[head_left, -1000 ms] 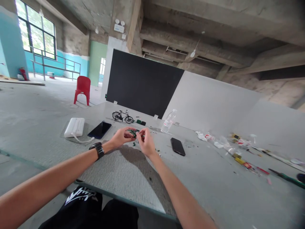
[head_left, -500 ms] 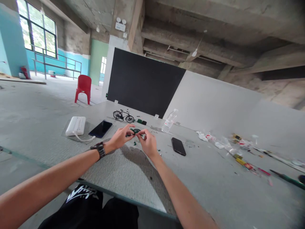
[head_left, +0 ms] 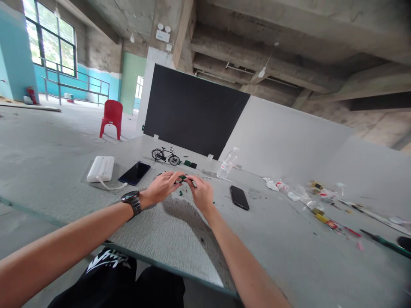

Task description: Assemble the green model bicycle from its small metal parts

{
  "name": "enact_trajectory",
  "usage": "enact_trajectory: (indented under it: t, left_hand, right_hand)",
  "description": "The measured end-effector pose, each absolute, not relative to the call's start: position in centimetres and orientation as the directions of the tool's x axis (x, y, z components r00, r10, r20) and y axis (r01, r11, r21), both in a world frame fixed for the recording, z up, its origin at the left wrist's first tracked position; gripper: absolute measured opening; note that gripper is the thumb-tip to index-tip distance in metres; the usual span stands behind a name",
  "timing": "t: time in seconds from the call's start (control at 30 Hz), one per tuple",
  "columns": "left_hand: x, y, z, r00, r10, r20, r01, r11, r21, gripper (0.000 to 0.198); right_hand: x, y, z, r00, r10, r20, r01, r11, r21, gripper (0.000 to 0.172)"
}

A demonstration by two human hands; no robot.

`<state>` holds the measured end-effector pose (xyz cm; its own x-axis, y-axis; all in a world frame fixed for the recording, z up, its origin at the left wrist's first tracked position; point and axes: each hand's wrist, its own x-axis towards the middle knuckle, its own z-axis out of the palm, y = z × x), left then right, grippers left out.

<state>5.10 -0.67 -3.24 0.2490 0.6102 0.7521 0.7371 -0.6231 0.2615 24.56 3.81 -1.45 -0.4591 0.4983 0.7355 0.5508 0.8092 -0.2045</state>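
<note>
Both hands meet above the grey table (head_left: 147,231). My left hand (head_left: 162,187), with a dark watch on its wrist, is closed on a small dark green part (head_left: 182,177). From the other side, my right hand (head_left: 201,191) pinches the same part, whose exact kind is too small to make out. Fingers cover much of it. Below the fingertips, a few tiny green pieces (head_left: 181,193) lie on the table. Behind the hands stands a black miniature bicycle (head_left: 166,155), and right of it lie flat dark green pieces (head_left: 190,164).
To the left are a white power bank (head_left: 100,168) with a cable and a dark phone (head_left: 134,173). A clear water bottle (head_left: 228,163) and another black phone (head_left: 239,197) are on the right. Wrappers and small packets (head_left: 326,220) lie farther right. A black panel (head_left: 195,112) rises behind.
My left hand has rolled over, its back and watch face turning more upward and its fingers covering more of the green part. My right hand keeps its pinch nearly in place.
</note>
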Motion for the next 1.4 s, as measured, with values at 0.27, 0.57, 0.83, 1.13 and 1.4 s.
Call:
enact_trajectory:
  t: [0.27,0.57,0.83,1.13,1.4]
  left_hand:
    - [5.9,-0.1,-3.8,0.084,0.743,0.664,0.685,-0.527,0.503,0.011]
    - [6.1,-0.1,-3.5,0.128,0.766,0.63,0.82,-0.439,0.367,0.024]
    - [6.1,0.4,-3.8,0.135,0.764,0.631,0.804,-0.457,0.381,0.026]
    - [5.4,0.2,-3.3,0.051,0.746,0.664,0.756,-0.464,0.462,0.031]
    - [4.4,0.2,-2.8,-0.037,0.718,0.695,0.738,-0.45,0.504,0.035]
  right_hand:
    - [23.7,3.0,-1.1,-0.426,0.561,0.71,0.627,0.749,-0.216,0.034]
    - [22.7,2.5,-1.3,-0.374,0.544,0.751,0.698,0.699,-0.159,0.036]
    - [22.5,2.2,-1.1,-0.374,0.549,0.747,0.655,0.727,-0.206,0.037]
    - [22.5,1.9,-0.7,-0.333,0.529,0.78,0.622,0.745,-0.24,0.038]
    - [24.1,3.3,-0.2,-0.216,0.608,0.764,0.678,0.656,-0.33,0.039]
